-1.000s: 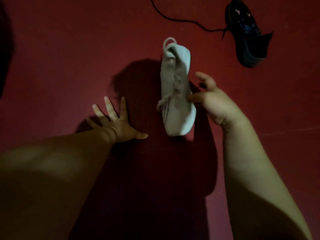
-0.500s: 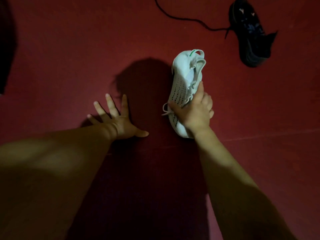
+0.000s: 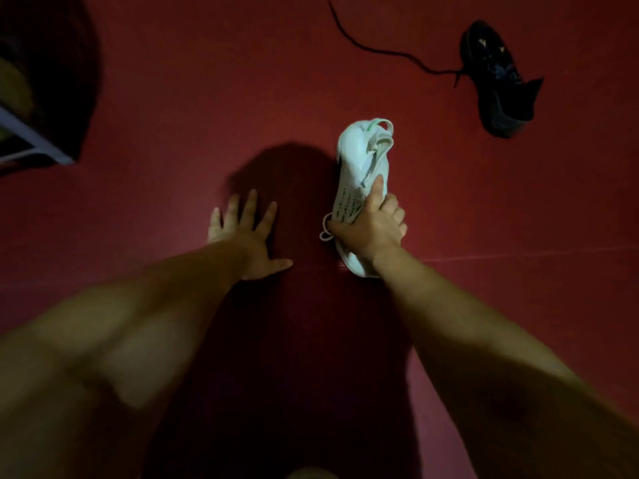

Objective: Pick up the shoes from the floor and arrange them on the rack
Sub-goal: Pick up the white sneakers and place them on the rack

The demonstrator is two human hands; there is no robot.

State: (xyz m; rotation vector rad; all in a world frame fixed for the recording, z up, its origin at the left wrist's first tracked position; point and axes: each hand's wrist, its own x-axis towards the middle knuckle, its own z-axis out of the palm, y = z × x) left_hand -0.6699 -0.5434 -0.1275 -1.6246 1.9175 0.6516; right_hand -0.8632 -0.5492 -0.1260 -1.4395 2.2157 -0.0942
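Observation:
A white knit shoe with dark speckles lies on the red floor right of centre, heel loop pointing away from me. My right hand grips it over the middle, thumb on the left side, fingers curled round the right. My left hand lies flat on the floor with its fingers spread, a little left of the shoe. A black shoe lies at the upper right, its long lace trailing to the left.
A white rack edge shows in the dark corner at the far left. The red floor is dimly lit, with my shadow across its middle. A faint seam line runs across the floor near my hands.
My right hand has closed round the white shoe, which has turned from its side to show its top. The view has shifted, bringing the rack edge into sight at the left.

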